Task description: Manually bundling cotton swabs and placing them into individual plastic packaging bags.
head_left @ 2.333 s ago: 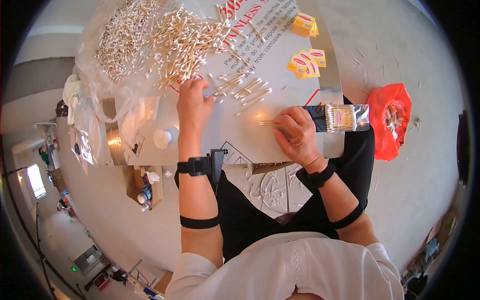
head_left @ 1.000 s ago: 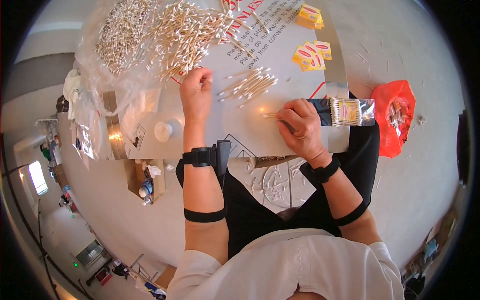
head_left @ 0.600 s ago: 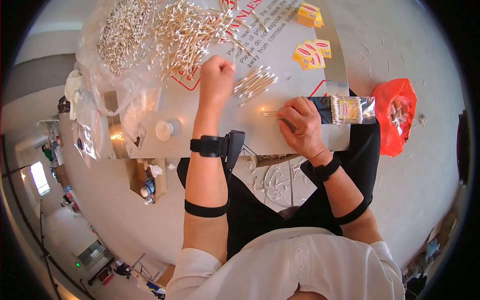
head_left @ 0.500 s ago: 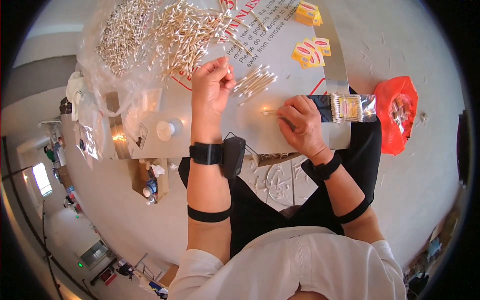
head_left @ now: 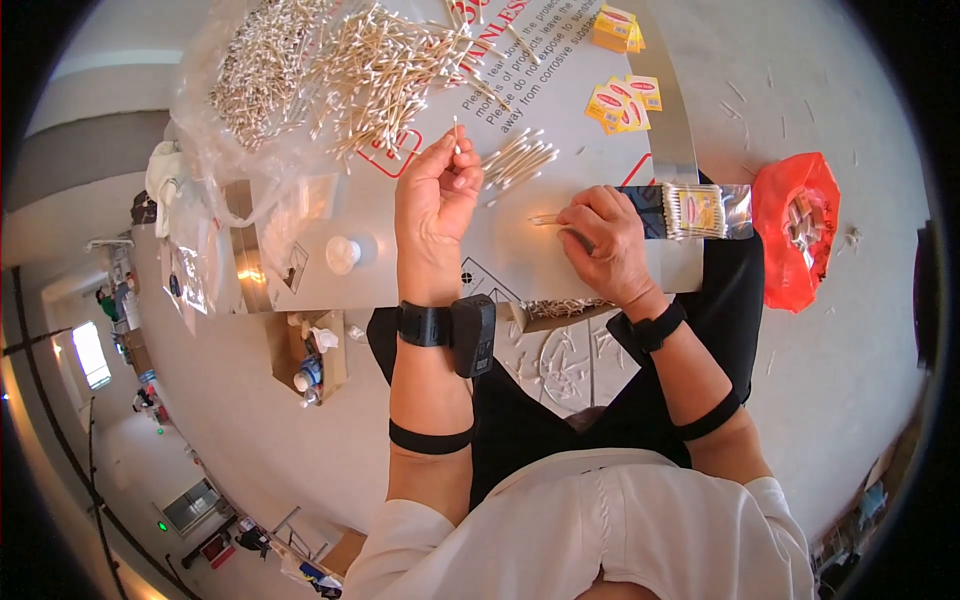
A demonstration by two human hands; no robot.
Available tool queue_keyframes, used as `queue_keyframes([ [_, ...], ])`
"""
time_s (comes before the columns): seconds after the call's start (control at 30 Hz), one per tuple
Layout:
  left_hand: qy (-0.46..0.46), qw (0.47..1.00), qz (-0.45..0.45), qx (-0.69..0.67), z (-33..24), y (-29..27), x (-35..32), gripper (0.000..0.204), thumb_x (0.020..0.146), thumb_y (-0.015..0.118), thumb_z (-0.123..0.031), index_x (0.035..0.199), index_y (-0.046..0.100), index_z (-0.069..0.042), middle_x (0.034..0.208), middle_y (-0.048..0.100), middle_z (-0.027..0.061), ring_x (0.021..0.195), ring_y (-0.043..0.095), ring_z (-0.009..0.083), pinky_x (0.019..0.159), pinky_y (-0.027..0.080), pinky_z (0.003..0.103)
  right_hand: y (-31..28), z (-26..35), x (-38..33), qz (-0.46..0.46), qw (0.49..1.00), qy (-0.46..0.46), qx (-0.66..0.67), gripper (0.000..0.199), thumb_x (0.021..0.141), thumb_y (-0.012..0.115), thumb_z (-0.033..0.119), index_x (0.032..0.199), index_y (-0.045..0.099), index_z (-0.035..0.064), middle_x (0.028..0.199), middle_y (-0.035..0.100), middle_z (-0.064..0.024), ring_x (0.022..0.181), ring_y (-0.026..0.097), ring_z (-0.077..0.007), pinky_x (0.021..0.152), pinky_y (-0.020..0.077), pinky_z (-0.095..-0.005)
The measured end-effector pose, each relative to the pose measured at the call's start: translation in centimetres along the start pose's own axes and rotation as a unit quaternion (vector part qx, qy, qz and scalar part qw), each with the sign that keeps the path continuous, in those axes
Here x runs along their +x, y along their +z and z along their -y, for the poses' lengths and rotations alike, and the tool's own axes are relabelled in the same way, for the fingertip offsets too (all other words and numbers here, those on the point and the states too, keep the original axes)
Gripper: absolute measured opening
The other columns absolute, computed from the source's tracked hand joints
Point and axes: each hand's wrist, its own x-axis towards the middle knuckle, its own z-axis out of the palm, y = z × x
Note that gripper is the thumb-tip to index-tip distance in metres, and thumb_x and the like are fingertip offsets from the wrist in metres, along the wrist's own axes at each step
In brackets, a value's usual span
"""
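Note:
My left hand point(head_left: 438, 190) is raised over the table with its fingertips pinched on a single cotton swab point(head_left: 457, 136), which points up and away from me. Just right of it lies a small loose bundle of cotton swabs point(head_left: 520, 158). My right hand point(head_left: 608, 238) rests low over the table, its fingers curled around a few cotton swabs whose ends point(head_left: 543, 219) poke out on the left; the rest is hidden by the hand. Right beside that hand is a flat pack of cotton swabs point(head_left: 694, 211) with a yellow card, on a dark and clear wrapper.
A large heap of cotton swabs point(head_left: 390, 85) spills from a clear plastic bag point(head_left: 195, 130) at the far left. Yellow cards point(head_left: 625, 105) lie far right. A white round container point(head_left: 342, 254) stands near the front edge. A red bag point(head_left: 772, 230) sits off the table's right side.
The view has shifted slightly. My left hand has turned a little, and the swab in its fingertips shows more plainly. My right hand has hardly moved.

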Motion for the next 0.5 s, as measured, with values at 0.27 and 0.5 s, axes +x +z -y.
queue_keyframes([
  [0.27,0.045,0.998,-0.036,-0.001,0.0,0.2,-0.4,0.015,0.084,0.062,0.000,0.098,0.060,0.006,0.080,0.056,0.0108,0.066,0.050,0.0142,0.049,0.037,0.022,0.1,0.0,0.0,-0.005,1.000,-0.004,-0.005,0.019,0.059,0.064,0.001,0.077,0.059,0.0057,0.082,0.054,-0.0078,0.077,0.054,-0.0273,0.067,0.0440,-0.0378],
  [0.5,0.238,0.856,-0.057,0.455,-0.9,-0.7,1.6,0.016,0.081,0.062,0.001,0.096,0.063,0.005,0.078,0.063,0.0108,0.063,0.058,0.0149,0.056,0.045,0.025,0.0,-0.1,0.0,-0.004,1.000,-0.009,0.001,0.018,0.061,0.064,0.001,0.077,0.059,0.0060,0.081,0.054,-0.0077,0.076,0.054,-0.0273,0.067,0.0434,-0.0381],
])
